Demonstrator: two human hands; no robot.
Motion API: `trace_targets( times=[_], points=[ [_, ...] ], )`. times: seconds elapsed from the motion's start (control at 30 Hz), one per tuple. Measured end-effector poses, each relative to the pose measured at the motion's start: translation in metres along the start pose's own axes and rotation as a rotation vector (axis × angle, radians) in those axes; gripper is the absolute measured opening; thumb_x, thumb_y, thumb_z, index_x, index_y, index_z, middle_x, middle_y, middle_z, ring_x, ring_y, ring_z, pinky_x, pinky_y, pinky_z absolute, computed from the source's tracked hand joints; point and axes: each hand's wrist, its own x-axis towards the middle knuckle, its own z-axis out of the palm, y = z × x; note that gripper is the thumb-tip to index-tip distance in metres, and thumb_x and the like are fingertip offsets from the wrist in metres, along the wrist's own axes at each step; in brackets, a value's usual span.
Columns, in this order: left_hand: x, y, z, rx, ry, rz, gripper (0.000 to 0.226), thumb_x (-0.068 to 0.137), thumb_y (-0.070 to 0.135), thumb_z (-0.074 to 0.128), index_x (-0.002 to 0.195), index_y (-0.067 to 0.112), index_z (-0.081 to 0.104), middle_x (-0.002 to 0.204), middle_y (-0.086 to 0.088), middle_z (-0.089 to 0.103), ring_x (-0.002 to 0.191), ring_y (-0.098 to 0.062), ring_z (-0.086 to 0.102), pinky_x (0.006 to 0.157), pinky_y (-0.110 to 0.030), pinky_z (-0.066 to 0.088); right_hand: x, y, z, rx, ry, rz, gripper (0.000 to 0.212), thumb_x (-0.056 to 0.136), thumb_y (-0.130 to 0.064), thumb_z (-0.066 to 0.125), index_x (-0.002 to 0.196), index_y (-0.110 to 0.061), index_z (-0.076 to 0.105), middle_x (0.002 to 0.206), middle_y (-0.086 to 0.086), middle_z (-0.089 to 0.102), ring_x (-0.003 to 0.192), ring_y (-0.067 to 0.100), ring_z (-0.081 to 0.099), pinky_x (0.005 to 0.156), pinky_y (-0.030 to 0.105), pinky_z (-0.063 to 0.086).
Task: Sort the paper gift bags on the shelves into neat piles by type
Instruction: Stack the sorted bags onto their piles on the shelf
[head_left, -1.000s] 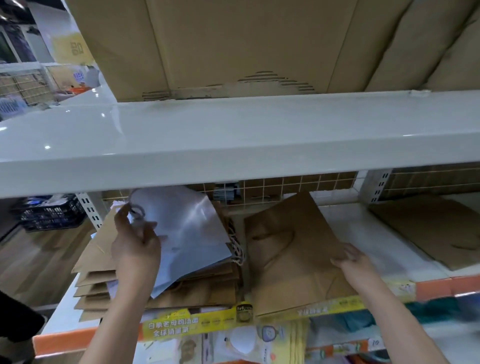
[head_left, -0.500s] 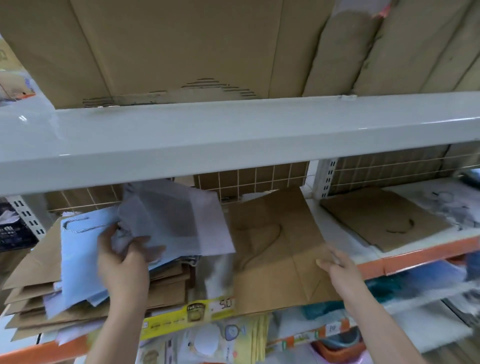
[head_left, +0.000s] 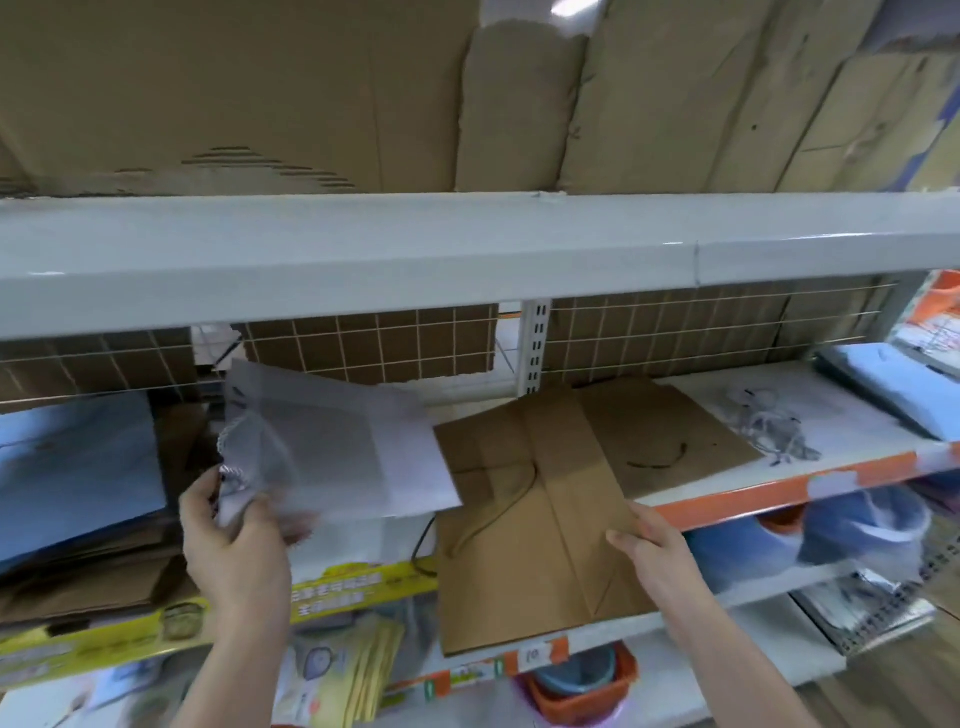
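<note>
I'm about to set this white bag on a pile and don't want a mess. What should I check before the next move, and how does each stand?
1. Left hand grips the white bag firmly: ok, held at its bunched edge.
2. White bag flat and uncreased: not ok, it hangs crumpled near the grip.
3. Right hand steadies the brown bag: ok, fingers rest flat on it.
4. Brown bag fully on the shelf: not ok, it sticks out over the front edge.
5. A white pile to receive it: cannot tell.

The left hand (head_left: 236, 540) has lifted the white bag (head_left: 332, 457) rightward, seemingly over the brown bag (head_left: 530, 525).
</note>
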Motion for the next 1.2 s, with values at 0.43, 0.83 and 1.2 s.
trace_targets(
  times=[0.43, 0.83, 1.2],
  points=[
    [-0.043, -0.012, 0.089, -0.065, -0.035, 0.017, 0.049, 0.086, -0.005, 0.05, 0.129, 0.018, 0.048, 0.082, 0.025, 0.068, 0.053, -0.004, 0.067, 0.045, -0.019, 0.053, 0.058, 0.016, -0.073, 0.026, 0.002, 0.082, 0.025, 0.092, -0.013, 0.06, 0.102, -0.035, 0.055, 0.087, -0.027, 0.052, 0.079, -0.006, 0.048, 0.065, 0.016, 0.036],
    [-0.04, -0.022, 0.178, -0.16, -0.154, -0.059, 0.045, 0.083, -0.007, 0.052, 0.109, 0.029, 0.05, 0.086, -0.013, 0.062, 0.04, -0.014, 0.062, 0.039, -0.02, 0.048, 0.132, -0.002, -0.117, -0.045, 0.008, 0.246, 0.047, 0.087, -0.015, 0.068, 0.131, -0.024, 0.055, 0.11, 0.006, 0.063, 0.099, 0.024, 0.059, 0.077, 0.033, 0.051],
    [-0.078, -0.027, 0.217, -0.142, -0.063, -0.089, 0.051, 0.084, -0.009, 0.042, 0.097, 0.039, 0.053, 0.062, 0.013, 0.068, 0.038, -0.009, 0.061, 0.035, -0.017, 0.043, 0.2, -0.001, -0.153, -0.097, -0.081, 0.3, 0.058, 0.082, -0.023, 0.073, 0.135, -0.023, 0.049, 0.112, 0.005, 0.06, 0.106, 0.028, 0.058, 0.099, 0.045, 0.048]
  ],
)
